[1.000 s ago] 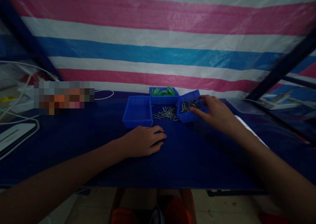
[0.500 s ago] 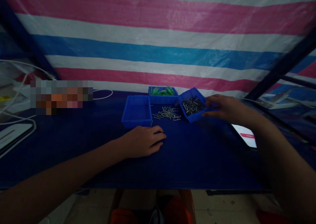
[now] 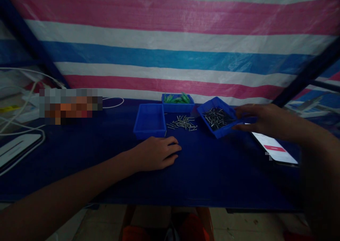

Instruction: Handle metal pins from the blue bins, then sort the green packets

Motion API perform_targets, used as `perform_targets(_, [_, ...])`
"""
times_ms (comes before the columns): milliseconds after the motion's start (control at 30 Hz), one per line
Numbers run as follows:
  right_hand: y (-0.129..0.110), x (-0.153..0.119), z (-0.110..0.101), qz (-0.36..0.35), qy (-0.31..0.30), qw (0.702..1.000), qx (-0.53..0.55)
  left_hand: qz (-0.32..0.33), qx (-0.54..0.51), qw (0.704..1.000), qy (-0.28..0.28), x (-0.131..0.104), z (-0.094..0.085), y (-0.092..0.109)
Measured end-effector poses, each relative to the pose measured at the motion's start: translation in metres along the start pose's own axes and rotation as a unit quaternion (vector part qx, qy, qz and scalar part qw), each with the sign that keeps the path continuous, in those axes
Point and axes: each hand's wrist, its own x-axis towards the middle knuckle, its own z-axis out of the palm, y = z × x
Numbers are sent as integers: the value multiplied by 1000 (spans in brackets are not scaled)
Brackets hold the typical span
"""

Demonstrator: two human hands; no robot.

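Note:
My right hand (image 3: 253, 118) grips the right edge of a blue plastic bin (image 3: 217, 133), thumb and fingers on either side of the rim. Thin metal pieces (image 3: 216, 117) that look like nails or screws fill this bin, which is turned at an angle. My left hand (image 3: 159, 153) rests palm down on the table, fingers apart and holding nothing. Just beyond it stands a blue bin (image 3: 150, 118) with nothing visible inside. A loose pile of similar metal pieces (image 3: 184, 122) lies between the two bins.
Behind the pile, another blue bin (image 3: 178, 108) holds green pieces. A phone (image 3: 276, 147) with a lit screen lies under my right forearm. At the left are a white device (image 3: 18, 147) and white cables (image 3: 114, 102). A striped sheet (image 3: 170, 56) hangs behind the blue table (image 3: 199, 184).
My right hand and the bin of metal pieces have shifted right and slightly toward me, with the bin turning a little. My left hand stays in place. The view has shifted slightly.

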Motion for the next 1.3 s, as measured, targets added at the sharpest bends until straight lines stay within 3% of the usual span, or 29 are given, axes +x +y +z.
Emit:
perform_targets(100, [-11, -2, 1, -76, -49, 996, 5, -1, 0, 1000, -4, 1, -1, 0])
perform_targets(233, [-24, -4, 6, -118, -32, 992, -3, -1, -2, 1000, -10, 1, -2, 1])
perform_targets(533, [-35, -7, 16, -157, -25, 987, -5, -4, -8, 1000, -12, 2, -1, 0])
perform_targets(733, [-38, -9, 23, -168, 11, 985, -20, -6, -7, 1000, -18, 2, -2, 1])
perform_targets(967, [-47, -7, 25, -71, 36, 996, 34, -3, -3, 1000, -12, 2, -1, 1])
perform_targets(1200, [-51, -8, 27, 61, -5, 998, 32, -3, 0, 1000, -10, 2, 0, 1])
perform_targets(1300, [-52, -7, 28, 83, -10, 996, 39, 0, -2, 1000, -6, 2, 0, 1])
